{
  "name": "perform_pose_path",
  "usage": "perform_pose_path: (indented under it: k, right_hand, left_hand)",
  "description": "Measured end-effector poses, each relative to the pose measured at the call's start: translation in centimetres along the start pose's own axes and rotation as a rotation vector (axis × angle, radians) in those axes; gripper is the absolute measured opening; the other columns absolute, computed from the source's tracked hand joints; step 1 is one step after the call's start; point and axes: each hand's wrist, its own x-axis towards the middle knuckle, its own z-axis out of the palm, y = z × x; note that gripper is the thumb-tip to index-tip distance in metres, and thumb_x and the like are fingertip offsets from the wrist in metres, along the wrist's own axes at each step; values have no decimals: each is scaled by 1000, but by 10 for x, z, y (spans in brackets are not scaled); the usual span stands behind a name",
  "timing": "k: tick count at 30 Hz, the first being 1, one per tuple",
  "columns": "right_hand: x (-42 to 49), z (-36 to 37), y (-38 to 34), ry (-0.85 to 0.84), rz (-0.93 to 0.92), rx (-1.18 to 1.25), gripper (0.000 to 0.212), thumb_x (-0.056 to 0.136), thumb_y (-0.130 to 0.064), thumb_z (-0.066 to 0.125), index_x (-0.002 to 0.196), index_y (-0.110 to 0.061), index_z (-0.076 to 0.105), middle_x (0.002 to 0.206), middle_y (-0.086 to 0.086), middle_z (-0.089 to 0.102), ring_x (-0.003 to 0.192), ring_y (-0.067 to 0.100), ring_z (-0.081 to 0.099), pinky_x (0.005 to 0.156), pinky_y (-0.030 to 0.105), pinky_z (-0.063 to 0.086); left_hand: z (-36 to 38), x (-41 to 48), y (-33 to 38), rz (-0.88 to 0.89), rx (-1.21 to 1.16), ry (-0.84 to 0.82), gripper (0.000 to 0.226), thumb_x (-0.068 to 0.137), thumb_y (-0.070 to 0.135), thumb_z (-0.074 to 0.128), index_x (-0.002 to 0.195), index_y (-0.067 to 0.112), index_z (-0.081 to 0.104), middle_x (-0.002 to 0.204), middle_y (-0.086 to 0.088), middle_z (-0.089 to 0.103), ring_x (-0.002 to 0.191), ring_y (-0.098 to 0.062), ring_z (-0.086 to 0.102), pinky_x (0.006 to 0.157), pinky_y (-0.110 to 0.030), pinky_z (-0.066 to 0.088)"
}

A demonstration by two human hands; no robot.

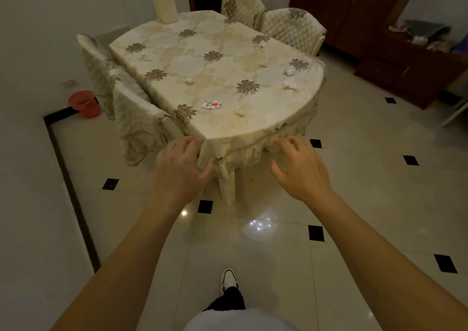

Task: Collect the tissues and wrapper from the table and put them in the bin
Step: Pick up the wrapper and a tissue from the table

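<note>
Left hand (181, 163) and right hand (300, 168) loose, empty. Six or so tissues (239, 110), one wrapper (212, 105) on the table (177, 59); two covered chairs (136, 118) between it and the red bin (84, 102), frame left.

Left grip (181, 163), right grip (298, 168): empty, outstretched.

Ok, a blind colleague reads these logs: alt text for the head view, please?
The left hand and right hand, both open and empty, reach toward a cloth-covered table bearing scattered crumpled tissues and a red-and-white wrapper. A red bin stands on the floor to the left, beside covered chairs.
</note>
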Motion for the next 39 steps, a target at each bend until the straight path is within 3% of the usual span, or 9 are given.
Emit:
perform_pose_path:
  k: [9, 18, 24, 33, 39]
  right_hand:
    - [96, 44, 13, -23, 76, 17, 43, 86, -25, 65, 126, -13, 60, 120, 12, 61, 115, 28, 53, 83, 45, 53]
    - [181, 79, 40, -56, 68, 19, 44, 87, -24, 62, 130, -15, 59, 124, 10, 60, 114, 27, 55, 82, 42, 51]
    - [266, 108, 80, -115, 64, 18, 47, 89, -31, 60, 134, -19, 55, 130, 7, 57, 120, 25, 51, 83, 40, 49]
    - [388, 144, 129, -235, -52, 53, 45, 90, -35, 59, 132, -20, 55, 128, 6, 58, 117, 25, 53, 86, 41, 51]
    - [425, 175, 138, -317, -99, 71, 44, 89, -34, 62, 130, -20, 56, 125, 7, 60, 113, 26, 56, 76, 39, 53]
  left_hand:
    - [47, 88, -35, 5, -16, -68, 47, 86, 39, 65, 124, 13, 60, 122, -7, 63, 114, -27, 58, 86, -45, 49]
    - [101, 165, -54, -14, -40, -108, 48, 86, 42, 59, 125, 15, 60, 123, -5, 63, 114, -25, 57, 89, -44, 50]
    - [144, 232, -61, -55, -7, -85, 47, 85, 43, 56, 121, 14, 62, 117, -4, 65, 107, -24, 59, 82, -42, 52]
    - [184, 308, -61, -231, 29, -146, 43, 81, 32, 70, 118, 10, 66, 116, -8, 67, 107, -29, 62, 81, -42, 53]
    - [206, 329, -77, -352, 31, -194, 43, 81, 33, 72, 119, 13, 66, 114, -5, 67, 105, -28, 61, 83, -41, 51]
